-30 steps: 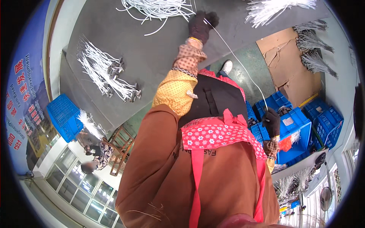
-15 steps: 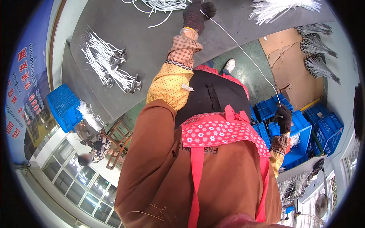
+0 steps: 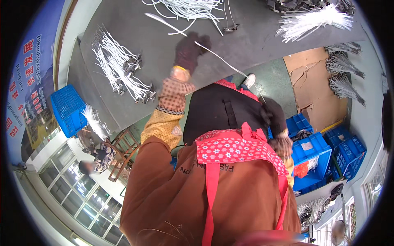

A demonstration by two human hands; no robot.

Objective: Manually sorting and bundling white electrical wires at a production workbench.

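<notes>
dark grey tabletop spans the upper part of the frame, with green floor beyond its edge. your left hand, gloved and motion-blurred, is at upper centre, closed around a white cable that shows on both sides of it. your right hand, gloved too, is right of centre, well apart from the left; the cable's thin end reaches it, but blur hides whether those fingers grip, so i cannot tell. if they don't, that end could drop over the table edge. the cable's other end lies near the loose white coil at top centre, so it could tangle there. your left sleeve is near the connector-ended bundle at upper left; a wide elbow swing might scatter it. slack falling lower right could catch on the blue crates.
</notes>
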